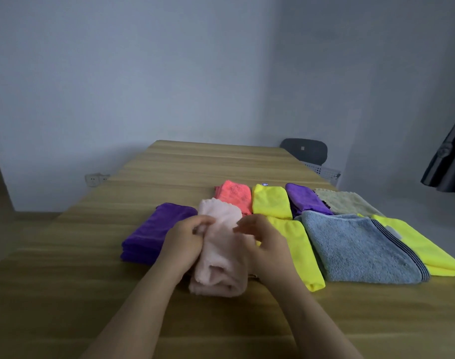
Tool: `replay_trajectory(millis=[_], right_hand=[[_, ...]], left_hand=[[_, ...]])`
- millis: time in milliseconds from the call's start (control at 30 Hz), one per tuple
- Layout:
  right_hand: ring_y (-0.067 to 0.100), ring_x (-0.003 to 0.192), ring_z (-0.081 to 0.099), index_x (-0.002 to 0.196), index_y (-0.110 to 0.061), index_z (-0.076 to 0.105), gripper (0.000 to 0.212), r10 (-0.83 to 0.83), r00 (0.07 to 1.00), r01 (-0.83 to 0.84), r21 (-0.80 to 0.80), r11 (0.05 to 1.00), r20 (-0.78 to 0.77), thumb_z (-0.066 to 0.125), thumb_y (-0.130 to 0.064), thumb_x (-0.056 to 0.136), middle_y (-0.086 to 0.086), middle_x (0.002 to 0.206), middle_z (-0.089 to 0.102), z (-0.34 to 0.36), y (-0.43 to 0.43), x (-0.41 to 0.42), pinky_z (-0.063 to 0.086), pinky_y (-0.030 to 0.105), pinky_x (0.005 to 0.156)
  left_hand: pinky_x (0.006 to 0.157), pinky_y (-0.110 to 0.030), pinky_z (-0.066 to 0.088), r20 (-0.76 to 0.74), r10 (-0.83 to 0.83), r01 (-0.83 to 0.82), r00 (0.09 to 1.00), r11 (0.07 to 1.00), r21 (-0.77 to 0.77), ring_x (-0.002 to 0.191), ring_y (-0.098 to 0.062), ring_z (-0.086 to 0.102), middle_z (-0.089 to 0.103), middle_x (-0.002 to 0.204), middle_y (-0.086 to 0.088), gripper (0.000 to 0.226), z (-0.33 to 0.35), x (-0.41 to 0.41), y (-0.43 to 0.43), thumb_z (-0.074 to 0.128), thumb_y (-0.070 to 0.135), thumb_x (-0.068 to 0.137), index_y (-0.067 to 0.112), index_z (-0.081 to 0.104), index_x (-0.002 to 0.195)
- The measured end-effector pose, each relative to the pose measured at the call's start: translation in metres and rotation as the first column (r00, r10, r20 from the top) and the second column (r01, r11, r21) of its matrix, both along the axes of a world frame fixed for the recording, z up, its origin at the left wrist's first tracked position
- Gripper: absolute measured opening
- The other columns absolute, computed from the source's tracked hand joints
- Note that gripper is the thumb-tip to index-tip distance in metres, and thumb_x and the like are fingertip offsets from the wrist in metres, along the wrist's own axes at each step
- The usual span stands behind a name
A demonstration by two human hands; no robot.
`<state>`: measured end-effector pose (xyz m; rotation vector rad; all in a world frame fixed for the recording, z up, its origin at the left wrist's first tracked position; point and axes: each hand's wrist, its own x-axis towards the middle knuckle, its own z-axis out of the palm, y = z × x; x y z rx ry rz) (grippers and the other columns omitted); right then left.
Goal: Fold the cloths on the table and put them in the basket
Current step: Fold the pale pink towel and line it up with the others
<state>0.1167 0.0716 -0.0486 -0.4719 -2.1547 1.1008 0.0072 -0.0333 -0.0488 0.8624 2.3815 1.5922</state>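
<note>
Both forearms enter from the bottom edge, cut off below the elbow, and the wrists cover the sides of the pale pink cloth (221,255), so its lower corners are hard to make out. That cloth lies bunched and partly rolled on the worktop (66,294), directly between the two hands. The left hand (185,237) has its grip closed on the cloth's upper left edge, fingers curled round a fold of fabric. The right hand (262,237) keeps a loose, wide grip, fingers relaxed and barely bent, resting against the cloth's right side; the fingertips are blurred. Just left lies a folded dark purple cloth (154,231); just right, a yellow cloth (298,255), partly under a grey-blue towel (358,250), with another yellow cloth (428,252) running off the right edge. Behind sit a coral cloth (234,194), a folded yellow cloth (270,202), a lighter purple cloth (306,200) and a beige cloth (348,203). A dark chair (304,150) stands beyond the far corner.
</note>
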Motion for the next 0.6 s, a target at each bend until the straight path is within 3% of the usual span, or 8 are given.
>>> replay_trajectory(millis=[67,133,200,267,333,400,467,600], right_hand=[[0.014,0.106,0.054,0.100,-0.029,0.066,0.035,0.032,0.964,-0.130,0.359,0.924,0.264,0.047,-0.043,0.075,-0.008,0.104,0.066,-0.007,-0.004,0.001,0.041,0.031,0.088],[0.009,0.118,0.044,0.110,-0.033,0.065,0.058,0.024,0.928,-0.210,0.468,0.858,0.372,0.035,-0.054,0.066,-0.015,0.115,0.062,-0.013,-0.009,-0.003,0.030,0.029,0.094],[0.008,0.120,0.042,0.114,-0.033,0.064,0.056,0.034,0.933,-0.203,0.448,0.871,0.357,0.035,-0.053,0.070,-0.016,0.119,0.061,-0.013,-0.010,-0.005,0.027,0.029,0.094],[0.011,0.110,0.051,0.107,-0.028,0.068,0.059,0.052,0.962,-0.153,0.370,0.916,0.270,0.029,-0.051,0.070,-0.010,0.110,0.067,-0.009,-0.007,-0.002,0.037,0.031,0.094],[0.014,0.101,0.057,0.101,-0.021,0.071,0.054,-0.038,0.983,-0.013,0.275,0.961,0.181,0.031,-0.041,0.070,-0.005,0.102,0.070,-0.008,0.004,0.002,0.042,0.034,0.092],[0.018,0.101,0.056,0.098,-0.019,0.070,0.046,-0.187,0.974,0.147,0.273,0.951,0.129,0.036,-0.032,0.071,-0.003,0.098,0.069,-0.008,0.013,0.007,0.039,0.033,0.091],[0.019,0.109,0.050,0.103,-0.022,0.067,0.037,-0.301,0.933,0.231,0.314,0.921,0.197,0.040,-0.033,0.080,-0.002,0.102,0.066,-0.006,0.019,0.010,0.031,0.031,0.090],[0.017,0.125,0.038,0.123,-0.028,0.056,0.033,-0.337,0.863,0.194,0.371,0.908,0.376,0.043,-0.032,0.093,-0.005,0.124,0.057,-0.008,0.026,0.007,0.024,0.031,0.101]], left_hand=[[0.083,-0.022,0.040,-0.219,0.115,-0.128,0.969,0.991,-0.043,0.111,-0.013,0.052,0.054,0.120,0.011,0.029,0.004,-0.002,-0.002,0.044,0.010,0.096,0.021,0.067,0.108],[0.087,-0.019,0.035,-0.295,0.136,-0.125,0.946,0.990,0.058,0.118,-0.008,0.048,0.052,0.124,0.013,0.029,0.012,0.000,-0.003,0.044,0.010,0.095,0.018,0.067,0.112],[0.082,-0.018,0.036,-0.217,0.001,0.003,0.976,1.000,0.019,0.109,-0.004,0.051,0.053,0.115,0.019,0.033,0.015,0.007,-0.002,0.039,0.019,0.099,0.023,0.058,0.126],[0.085,-0.024,0.039,-0.164,-0.171,0.128,0.971,0.961,-0.246,0.111,-0.010,0.052,0.054,0.128,0.009,0.040,0.008,0.015,0.002,0.029,0.031,0.102,0.030,0.038,0.141],[0.108,-0.034,0.031,-0.229,-0.287,0.133,0.930,0.844,-0.519,0.134,-0.013,0.035,0.028,0.153,0.006,0.046,-0.005,0.012,0.005,0.023,0.035,0.102,0.030,0.021,0.147],[0.118,-0.038,0.014,-0.263,-0.358,0.106,0.896,0.747,-0.657,0.144,-0.009,0.012,0.007,0.158,0.010,0.050,-0.009,0.003,0.003,0.022,0.038,0.102,0.028,0.010,0.150],[0.118,-0.039,0.012,-0.286,-0.408,0.101,0.867,0.705,-0.702,0.145,-0.007,0.005,0.006,0.158,0.012,0.050,-0.004,-0.004,0.002,0.024,0.037,0.102,0.028,0.013,0.150],[0.118,-0.038,0.008,-0.512,-0.293,-0.065,0.808,0.819,-0.571,0.145,-0.008,0.000,0.015,0.156,0.012,0.041,0.013,-0.005,0.018,0.028,0.030,0.100,0.034,0.038,0.140]])
